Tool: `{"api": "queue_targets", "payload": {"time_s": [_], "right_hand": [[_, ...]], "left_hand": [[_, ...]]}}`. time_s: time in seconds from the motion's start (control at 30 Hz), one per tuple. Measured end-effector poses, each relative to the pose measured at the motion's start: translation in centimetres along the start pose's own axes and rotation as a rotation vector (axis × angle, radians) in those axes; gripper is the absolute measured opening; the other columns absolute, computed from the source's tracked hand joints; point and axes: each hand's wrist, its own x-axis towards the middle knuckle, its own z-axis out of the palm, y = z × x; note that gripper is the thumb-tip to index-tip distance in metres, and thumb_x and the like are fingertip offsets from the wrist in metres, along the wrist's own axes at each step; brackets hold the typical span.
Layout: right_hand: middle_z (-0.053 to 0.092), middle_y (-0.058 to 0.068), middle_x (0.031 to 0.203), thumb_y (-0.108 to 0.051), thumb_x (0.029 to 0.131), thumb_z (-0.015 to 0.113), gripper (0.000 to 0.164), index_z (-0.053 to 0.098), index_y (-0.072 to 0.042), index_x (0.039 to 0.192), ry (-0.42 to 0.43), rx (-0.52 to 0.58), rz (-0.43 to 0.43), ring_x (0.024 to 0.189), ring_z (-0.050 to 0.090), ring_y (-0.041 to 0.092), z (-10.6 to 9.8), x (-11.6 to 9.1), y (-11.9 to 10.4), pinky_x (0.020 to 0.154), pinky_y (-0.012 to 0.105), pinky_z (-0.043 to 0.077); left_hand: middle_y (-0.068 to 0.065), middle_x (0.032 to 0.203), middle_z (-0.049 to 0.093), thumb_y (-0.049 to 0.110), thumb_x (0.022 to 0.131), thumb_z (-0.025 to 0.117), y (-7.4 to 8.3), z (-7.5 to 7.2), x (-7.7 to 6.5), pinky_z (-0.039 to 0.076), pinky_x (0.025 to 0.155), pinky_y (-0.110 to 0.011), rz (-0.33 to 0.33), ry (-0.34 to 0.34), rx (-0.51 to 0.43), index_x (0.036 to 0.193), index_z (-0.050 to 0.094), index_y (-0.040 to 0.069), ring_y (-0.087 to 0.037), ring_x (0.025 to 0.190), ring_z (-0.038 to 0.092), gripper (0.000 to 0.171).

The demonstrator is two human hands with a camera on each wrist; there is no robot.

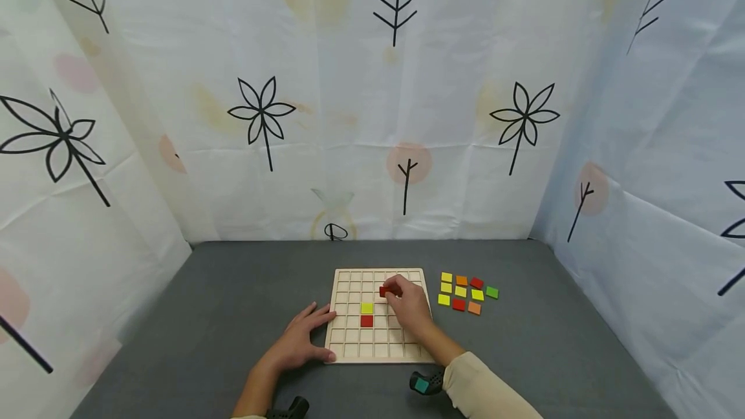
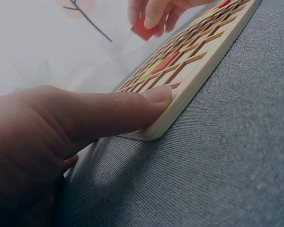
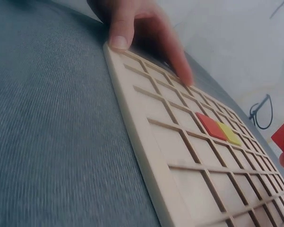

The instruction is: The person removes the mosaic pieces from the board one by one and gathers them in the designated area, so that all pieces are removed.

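A pale wooden grid board (image 1: 352, 348) lies on the grey table. One yellow tile (image 1: 367, 308) sits in a cell, with a red tile (image 1: 367, 321) in the cell just nearer to me. Above the far middle of the board, my right hand (image 1: 410, 306) pinches another red tile (image 2: 144, 30) between thumb and fingers. My left hand (image 1: 299, 340) rests at the board's left side with fingers spread, fingertips on the edge and the thumb (image 2: 154, 97) on the near-left corner.
Right of the board lie loose tiles in rough columns: several yellow ones, an orange tile (image 1: 462, 280), another orange, two red and a green tile (image 1: 491, 292). A patterned white cloth (image 1: 361, 199) hangs behind the table and along both sides.
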Motion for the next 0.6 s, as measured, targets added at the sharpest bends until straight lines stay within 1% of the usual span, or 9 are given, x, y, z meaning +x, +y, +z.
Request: {"api": "queue_targets", "payload": {"time_s": [0.17, 0.27, 0.47, 0.6], "right_hand": [[0.068, 0.006, 0.088, -0.003, 0.088, 0.069, 0.013, 0.068, -0.009, 0.099, 0.038, 0.042, -0.014, 0.076, 0.06, 0.014, -1.0, -0.5, 0.6, 0.067, 0.028, 0.052], [0.068, 0.006, 0.086, -0.002, 0.088, 0.068, 0.012, 0.068, -0.009, 0.098, 0.048, 0.061, 0.001, 0.075, 0.06, 0.014, -1.7, -0.7, 0.9, 0.066, 0.027, 0.051], [0.069, 0.005, 0.085, -0.002, 0.089, 0.068, 0.011, 0.069, -0.009, 0.097, 0.066, 0.046, 0.022, 0.076, 0.061, 0.016, -3.2, -1.2, 1.7, 0.068, 0.029, 0.051], [0.068, 0.003, 0.084, 0.001, 0.087, 0.068, 0.013, 0.069, -0.008, 0.097, 0.09, 0.045, 0.038, 0.075, 0.06, 0.016, -4.2, -1.5, 2.5, 0.067, 0.027, 0.05]], "left_hand": [[-0.003, 0.151, 0.04, 0.042, 0.065, 0.088, -0.1, 0.1, 0.0, 0.02, 0.102, -0.069, -0.001, 0.0, -0.004, 0.141, 0.055, 0.018, -0.039, 0.144, 0.018, 0.086], [-0.003, 0.151, 0.041, 0.042, 0.065, 0.088, -0.2, 0.1, 0.0, 0.02, 0.102, -0.069, 0.0, 0.002, -0.001, 0.14, 0.055, 0.019, -0.038, 0.144, 0.018, 0.086], [-0.003, 0.151, 0.041, 0.041, 0.064, 0.088, -0.2, 0.1, 0.0, 0.022, 0.101, -0.068, 0.01, 0.003, -0.008, 0.14, 0.056, 0.019, -0.038, 0.143, 0.018, 0.085], [-0.003, 0.151, 0.041, 0.041, 0.064, 0.088, -0.2, 0.1, 0.0, 0.022, 0.102, -0.068, 0.012, 0.005, -0.008, 0.14, 0.056, 0.019, -0.038, 0.143, 0.019, 0.085]]}}
